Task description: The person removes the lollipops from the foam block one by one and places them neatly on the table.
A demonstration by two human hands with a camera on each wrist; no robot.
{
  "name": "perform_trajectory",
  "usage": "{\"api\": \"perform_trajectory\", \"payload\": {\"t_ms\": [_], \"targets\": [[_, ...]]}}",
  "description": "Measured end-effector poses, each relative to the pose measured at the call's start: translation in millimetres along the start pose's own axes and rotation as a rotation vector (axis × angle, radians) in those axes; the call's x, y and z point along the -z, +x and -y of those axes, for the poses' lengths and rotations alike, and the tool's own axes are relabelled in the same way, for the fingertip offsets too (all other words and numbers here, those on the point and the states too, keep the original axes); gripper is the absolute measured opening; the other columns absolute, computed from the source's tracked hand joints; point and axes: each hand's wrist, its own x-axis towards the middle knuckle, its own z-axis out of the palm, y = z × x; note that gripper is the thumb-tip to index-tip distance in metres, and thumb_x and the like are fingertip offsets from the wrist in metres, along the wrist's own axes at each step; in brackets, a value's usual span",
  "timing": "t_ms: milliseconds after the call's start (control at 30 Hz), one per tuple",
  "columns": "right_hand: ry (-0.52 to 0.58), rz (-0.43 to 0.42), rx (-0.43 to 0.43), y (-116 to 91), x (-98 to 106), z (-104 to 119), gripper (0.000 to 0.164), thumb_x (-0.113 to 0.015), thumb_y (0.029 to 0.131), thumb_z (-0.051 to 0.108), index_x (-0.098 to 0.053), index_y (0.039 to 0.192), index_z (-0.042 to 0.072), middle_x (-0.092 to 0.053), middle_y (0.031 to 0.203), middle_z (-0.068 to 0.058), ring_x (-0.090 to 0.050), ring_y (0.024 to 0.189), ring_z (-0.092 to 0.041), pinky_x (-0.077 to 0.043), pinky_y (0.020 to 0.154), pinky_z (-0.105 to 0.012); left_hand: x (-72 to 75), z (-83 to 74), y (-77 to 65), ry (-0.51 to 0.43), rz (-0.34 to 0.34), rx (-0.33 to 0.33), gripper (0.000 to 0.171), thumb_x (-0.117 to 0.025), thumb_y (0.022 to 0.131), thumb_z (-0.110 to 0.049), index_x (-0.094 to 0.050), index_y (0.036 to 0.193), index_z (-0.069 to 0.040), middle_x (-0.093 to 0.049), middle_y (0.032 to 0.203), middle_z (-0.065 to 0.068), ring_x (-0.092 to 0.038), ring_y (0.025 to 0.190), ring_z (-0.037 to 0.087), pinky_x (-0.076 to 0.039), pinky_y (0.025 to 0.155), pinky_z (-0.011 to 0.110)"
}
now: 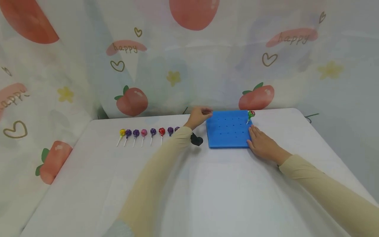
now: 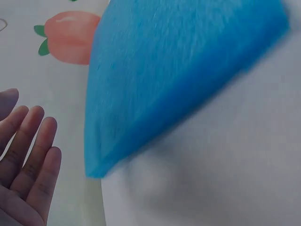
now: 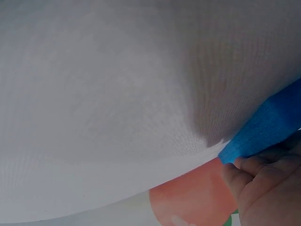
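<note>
A blue foam board (image 1: 229, 141) with rows of small holes lies on the table. One lollipop (image 1: 251, 114) in a green and red wrapper stands tilted in its far right corner. My left hand (image 1: 199, 118) hovers by the board's far left corner; in the left wrist view its fingers (image 2: 41, 162) are loosely extended, apart from the board, holding nothing. Against the board's right edge rests my right hand (image 1: 264, 144) with extended fingers. The right wrist view shows that hand (image 3: 270, 188) touching the blue side.
Left of the board, several wrapped lollipops lie in a row, among them a yellow one (image 1: 122, 132), a pink one (image 1: 143, 132) and a red one (image 1: 161, 131). My left forearm partly covers the row's right end. A printed curtain (image 1: 189, 72) hangs behind the white table (image 1: 225, 191).
</note>
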Motion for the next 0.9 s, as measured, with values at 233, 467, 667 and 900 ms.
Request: {"api": "perform_trajectory", "payload": {"t_ms": [233,467,667,900], "targets": [[-0.006,-0.013,0.007,-2,1,0,0.060,-0.038,0.098,0.021,-0.022,0.138,-0.021,-0.019,0.147,-0.037,-0.020,0.137,-0.051,-0.023,0.112,-0.057,-34.3,-14.1,12.2,0.015,0.070,0.004,0.030,-0.059,0.093,-0.014,-0.062,0.120,-0.002,-0.067,0.113,0.012,-0.061,0.107,0.022,-0.050,0.092,0.027],[-0.015,-0.018,0.003,-1,-2,-2,0.060,-0.038,0.098,0.022,-0.023,0.138,-0.021,-0.020,0.147,-0.037,-0.022,0.136,-0.051,-0.024,0.111,-0.057,-61.8,-24.6,24.0,0.061,0.112,-0.028,0.029,-0.057,0.093,-0.013,-0.063,0.120,-0.002,-0.068,0.114,0.011,-0.062,0.108,0.020,-0.050,0.090,0.024],[-0.017,-0.017,-0.001,-1,-3,-2,0.060,-0.038,0.098,0.022,-0.023,0.138,-0.020,-0.021,0.147,-0.037,-0.022,0.136,-0.050,-0.025,0.111,-0.057,-79.0,-24.9,31.3,0.026,0.106,-0.013,0.029,-0.058,0.093,-0.014,-0.063,0.119,-0.003,-0.069,0.113,0.011,-0.062,0.109,0.021,-0.050,0.091,0.026],[-0.013,-0.042,0.014,-2,-2,-2,0.059,-0.041,0.097,0.020,-0.025,0.137,-0.021,-0.023,0.146,-0.037,-0.024,0.135,-0.051,-0.026,0.110,-0.058,-93.7,-28.7,36.1,0.019,0.103,-0.007,0.029,-0.058,0.093,-0.014,-0.063,0.120,-0.004,-0.069,0.114,0.011,-0.062,0.110,0.020,-0.050,0.093,0.025]]}}
